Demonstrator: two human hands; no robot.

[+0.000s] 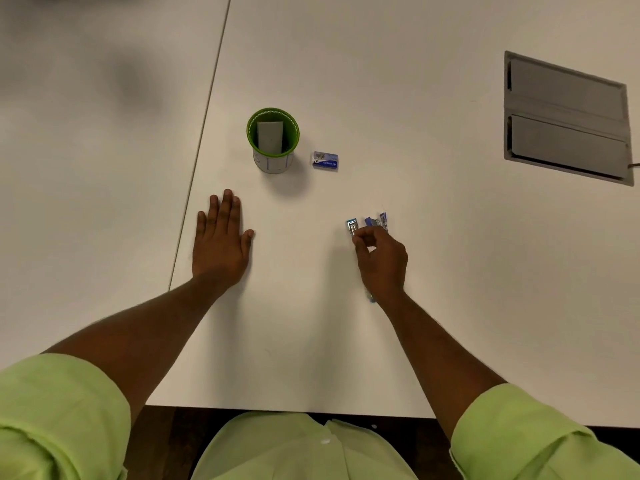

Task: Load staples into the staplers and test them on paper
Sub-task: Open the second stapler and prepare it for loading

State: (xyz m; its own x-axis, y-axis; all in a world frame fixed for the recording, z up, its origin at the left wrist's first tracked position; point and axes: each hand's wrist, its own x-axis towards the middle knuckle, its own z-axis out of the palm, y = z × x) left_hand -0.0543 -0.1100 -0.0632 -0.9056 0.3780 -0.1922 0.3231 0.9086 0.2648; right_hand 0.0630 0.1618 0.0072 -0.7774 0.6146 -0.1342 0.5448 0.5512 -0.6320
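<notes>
Three small blue-and-silver staplers lie side by side on the white table point(311, 306): one at the left point(352, 226) and two at the right point(376, 220). My right hand point(381, 261) is curled over their near ends, thumb and forefinger pinched at the left stapler. A blue tip point(371, 299) pokes out under that wrist. A small blue staple box point(325, 160) lies farther back. A green cup point(273, 140) beside it holds a folded grey paper point(269, 136). My left hand point(220, 237) rests flat on the table, fingers spread, holding nothing.
A seam point(204, 133) runs between two tabletops just left of my left hand. A grey recessed cable hatch point(566, 116) sits in the table at the far right. The table's near edge point(277, 410) is above my lap.
</notes>
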